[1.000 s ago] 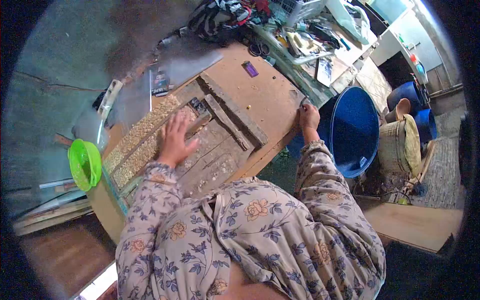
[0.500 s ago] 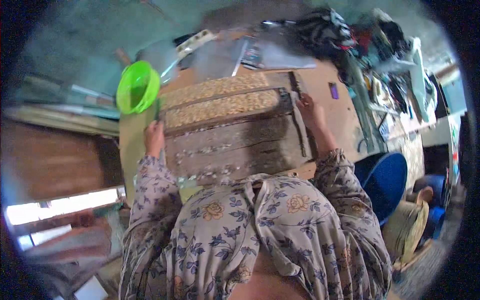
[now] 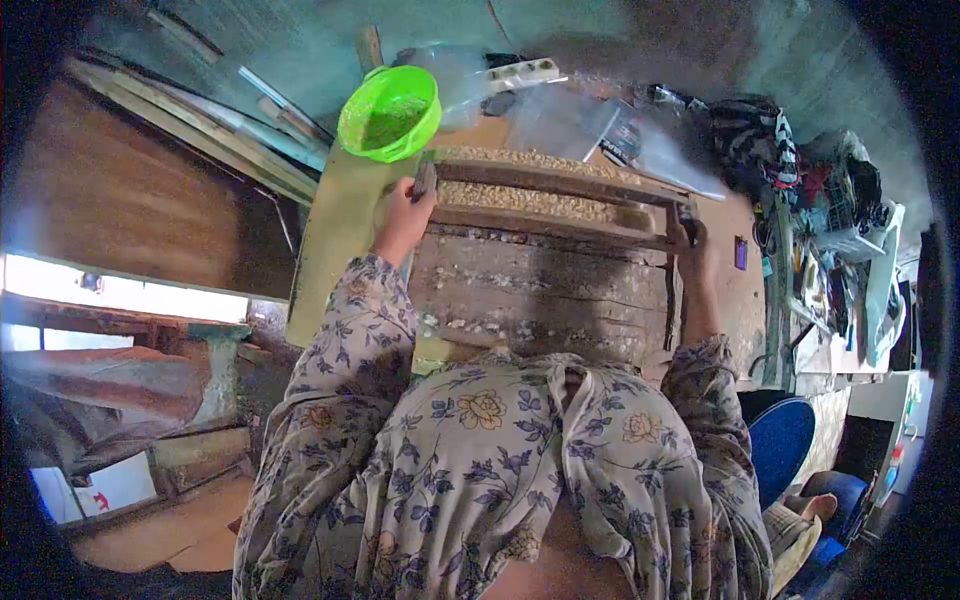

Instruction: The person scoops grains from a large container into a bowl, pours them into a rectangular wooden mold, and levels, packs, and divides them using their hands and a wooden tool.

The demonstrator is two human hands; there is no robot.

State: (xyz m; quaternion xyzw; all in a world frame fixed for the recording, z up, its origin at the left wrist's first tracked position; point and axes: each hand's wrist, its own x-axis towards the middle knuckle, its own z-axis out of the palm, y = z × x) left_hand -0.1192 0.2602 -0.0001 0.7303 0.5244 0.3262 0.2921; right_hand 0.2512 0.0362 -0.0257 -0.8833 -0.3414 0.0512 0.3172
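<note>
A wooden frame (image 3: 560,232) with long crossbars lies over the far part of a worn plank board (image 3: 560,290). Pale beans or grains (image 3: 530,203) fill the strips between its bars. My left hand (image 3: 403,215) is closed around the frame's left end piece. At the right end, my right hand (image 3: 692,245) grips the frame's corner, its fingers partly in shadow. Scattered whitish bits dot the planks nearer my body. Whether the frame is lifted off the board, I cannot tell.
A bright green basket (image 3: 425,125) with residue inside stands at the table's far left. Behind the frame are plastic sheets (image 3: 560,120) and a power strip (image 3: 520,72). A small purple packet (image 3: 740,253) lies right. A blue round chair back (image 3: 778,440) stands beside the table.
My view has swung, so the table sits further right. Both hands still hold the frame's ends. The bars now look taller and the bean strips narrower.
</note>
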